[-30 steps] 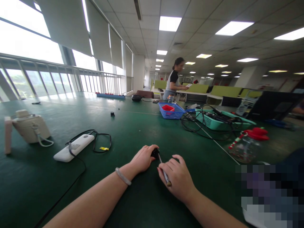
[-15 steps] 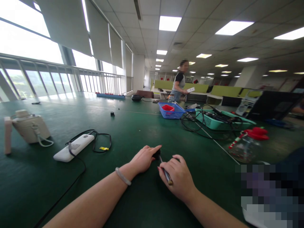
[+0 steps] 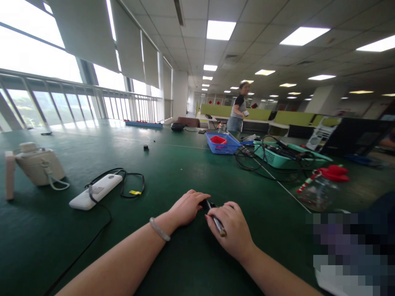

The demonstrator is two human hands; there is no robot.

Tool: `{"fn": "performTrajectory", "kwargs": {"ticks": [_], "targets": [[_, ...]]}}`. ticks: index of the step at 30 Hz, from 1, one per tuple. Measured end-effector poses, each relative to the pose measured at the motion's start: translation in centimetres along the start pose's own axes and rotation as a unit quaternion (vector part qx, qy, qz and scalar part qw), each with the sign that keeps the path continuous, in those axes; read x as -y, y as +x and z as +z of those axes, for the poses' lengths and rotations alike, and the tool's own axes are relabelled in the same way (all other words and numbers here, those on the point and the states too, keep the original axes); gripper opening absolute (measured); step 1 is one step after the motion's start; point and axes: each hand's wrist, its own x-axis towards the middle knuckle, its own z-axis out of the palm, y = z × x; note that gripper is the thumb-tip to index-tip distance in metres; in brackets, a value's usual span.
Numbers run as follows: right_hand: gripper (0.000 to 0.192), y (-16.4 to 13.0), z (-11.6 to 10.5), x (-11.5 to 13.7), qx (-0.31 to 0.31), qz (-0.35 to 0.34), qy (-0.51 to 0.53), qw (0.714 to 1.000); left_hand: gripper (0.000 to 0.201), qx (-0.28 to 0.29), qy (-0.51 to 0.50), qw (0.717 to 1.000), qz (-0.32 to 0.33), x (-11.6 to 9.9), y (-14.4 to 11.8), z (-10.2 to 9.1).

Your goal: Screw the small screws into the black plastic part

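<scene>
Centrally, near edge of green table (image 3: 173, 164): left hand (image 3: 185, 209) palm-down, fingers curled over small black part (image 3: 203, 202), pressing it to the mat. Right hand (image 3: 232, 230) just beside, fingers closed around slim screwdriver (image 3: 217, 223), shaft slanting up toward the black part, tip meeting or nearly meeting it; exact contact hidden by fingers. Pale bracelet (image 3: 159, 229) on left wrist. Left of hands: white power bank (image 3: 95, 191) with black cable (image 3: 123, 181) looped beside it; further left, beige device (image 3: 38, 166). Right: clear jar with red lid (image 3: 321, 187). Further back: blue basket (image 3: 222, 144), teal basket (image 3: 284, 158) tangled with black cords. Far end: another person (image 3: 239, 111) standing by desks, well apart.
</scene>
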Motion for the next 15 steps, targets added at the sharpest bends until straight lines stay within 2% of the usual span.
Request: {"fn": "performTrajectory", "kwargs": {"ticks": [8,15], "targets": [[0.014,0.32,-0.27,-0.53,-0.017,0.033,0.060,0.997,0.060,-0.028,-0.041,0.996,-0.081,0.77,-0.13,0.49],[0.012,0.03,-0.42,-0.47,-0.028,0.008,0.076,0.997,0.049,0.001,-0.034,0.998,-0.057,0.75,0.03,0.31]]}}
